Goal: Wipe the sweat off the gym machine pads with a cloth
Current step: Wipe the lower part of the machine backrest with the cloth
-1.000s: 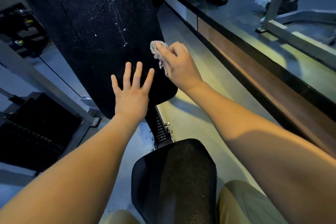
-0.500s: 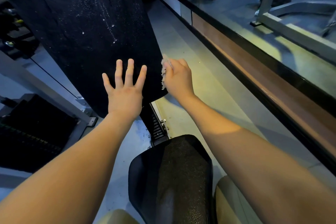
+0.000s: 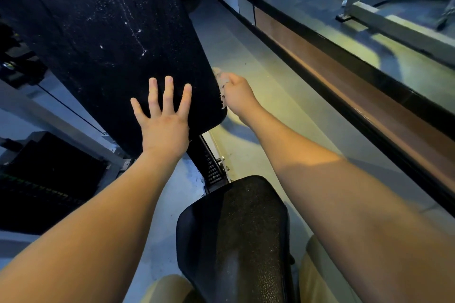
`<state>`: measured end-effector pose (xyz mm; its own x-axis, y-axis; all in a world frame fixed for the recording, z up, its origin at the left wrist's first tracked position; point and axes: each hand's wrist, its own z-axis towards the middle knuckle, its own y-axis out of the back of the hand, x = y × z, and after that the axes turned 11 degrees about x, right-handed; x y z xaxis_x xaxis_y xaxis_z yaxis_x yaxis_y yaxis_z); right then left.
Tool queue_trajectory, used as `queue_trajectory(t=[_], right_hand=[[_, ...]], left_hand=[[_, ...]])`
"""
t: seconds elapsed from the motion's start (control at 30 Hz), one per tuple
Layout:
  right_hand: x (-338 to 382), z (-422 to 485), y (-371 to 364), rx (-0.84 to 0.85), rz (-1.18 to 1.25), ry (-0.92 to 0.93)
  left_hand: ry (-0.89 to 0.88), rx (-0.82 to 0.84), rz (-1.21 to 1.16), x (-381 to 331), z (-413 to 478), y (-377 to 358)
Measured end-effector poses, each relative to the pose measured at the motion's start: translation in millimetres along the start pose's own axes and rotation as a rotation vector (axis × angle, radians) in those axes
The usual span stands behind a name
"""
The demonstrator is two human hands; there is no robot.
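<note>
One cloth (image 3: 221, 80), gripped by your right hand (image 3: 237, 96) at the pad (image 3: 110, 44) edge; left hand (image 3: 164, 128) spread flat on it; floor (image 3: 266, 86) open rightward.

Back pad (image 3: 103, 39) stands beyond seat pad (image 3: 236, 233), mirror (image 3: 369, 19) at right.

left hand (image 3: 164, 128) flat on back pad (image 3: 110, 32) | right hand (image 3: 237, 97) holds cloth (image 3: 221, 81) at edge
</note>
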<state>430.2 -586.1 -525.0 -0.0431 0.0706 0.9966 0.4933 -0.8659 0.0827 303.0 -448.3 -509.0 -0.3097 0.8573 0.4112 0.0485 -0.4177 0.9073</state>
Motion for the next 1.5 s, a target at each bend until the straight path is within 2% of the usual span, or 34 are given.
queue_trajectory(t=[0.07,0.17,0.3,0.43,0.53,0.6,0.87,0.93,1.03,1.1,1.2,1.33,1.5], right_hand=[[-20.2,-13.3,5.3,0.078,0.074,-0.091],[-19.6,-10.5,15.5,0.168,-0.014,-0.138],[8.7,7.2,14.7,0.127,0.018,-0.123],[-32.4,-14.0,6.0,0.086,0.109,-0.167],[-58.9,-25.6,0.9,0.181,0.116,-0.258],[-57.3,-28.0,-3.9,0.16,0.22,-0.266],[-54.4,-16.1,-0.6,-0.011,0.249,-0.099],[-34.7,-12.7,6.0,-0.001,0.252,-0.003],[-9.2,0.8,14.7,-0.004,0.112,0.096],[-11.4,8.0,12.6,0.032,0.057,0.098],[-48.7,4.8,7.4,0.049,0.035,0.002],[-73.8,-17.8,12.6,0.183,0.068,-0.073],[-24.6,3.8,13.6,0.044,0.105,0.083]], left_hand=[[0.008,0.006,0.006,-1.2,0.8,-1.2],[0.007,0.009,0.009,-2.3,0.2,-1.5],[0.007,0.013,-0.008,-1.6,-0.1,1.8],[0.017,0.031,0.004,-3.5,0.0,2.6],[0.02,0.032,0.014,-5.7,-0.2,2.9],[0.022,0.044,0.017,-5.6,0.3,4.4],[0.042,0.092,0.027,-11.0,-0.6,12.5],[0.039,0.065,0.001,-10.2,-2.8,21.1],[-0.013,-0.041,-0.031,-10.9,-5.6,31.9],[-0.038,-0.014,-0.023,-16.0,-3.7,31.8],[0.0,0.062,-0.015,-23.2,2.4,22.9],[0.02,0.086,-0.02,-23.1,8.7,20.0],[0.038,0.081,-0.015,-27.8,9.2,21.9]])
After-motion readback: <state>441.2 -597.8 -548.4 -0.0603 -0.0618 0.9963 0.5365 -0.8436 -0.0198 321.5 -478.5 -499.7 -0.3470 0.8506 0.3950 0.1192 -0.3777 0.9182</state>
